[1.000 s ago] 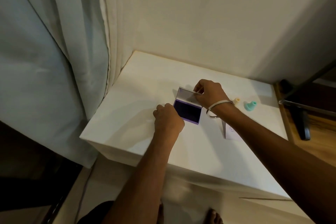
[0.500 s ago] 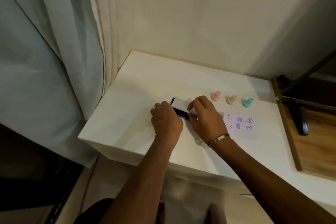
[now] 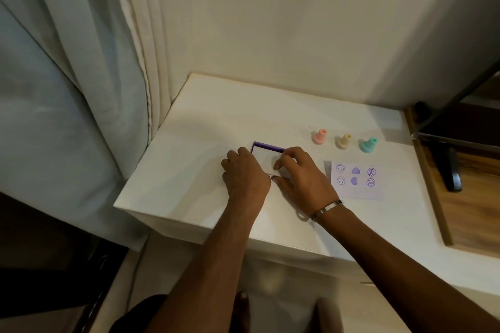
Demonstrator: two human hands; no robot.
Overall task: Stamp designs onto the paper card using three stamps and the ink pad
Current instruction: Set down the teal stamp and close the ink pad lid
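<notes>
The purple ink pad (image 3: 266,155) lies flat on the white table (image 3: 189,170) with its pale lid down. My left hand (image 3: 244,174) holds its left end with curled fingers. My right hand (image 3: 300,177) pinches its front right edge with thumb and fingertips. The paper card (image 3: 355,180) lies to the right and bears two rows of purple prints: smileys, hearts and round faces. Behind the card three stamps stand upright in a row: pink (image 3: 320,136), yellow (image 3: 343,141) and teal (image 3: 368,144).
Curtains (image 3: 81,76) hang at the left, touching the table's left edge. A wall rises right behind the table. A wooden surface (image 3: 465,211) with a dark object (image 3: 451,173) adjoins the table on the right. My feet show below.
The ink pad's lid, upright a second ago, has come down shut. My right hand moved from the lid's top edge to the pad's front right edge. The view shifted, uncovering the card and stamps.
</notes>
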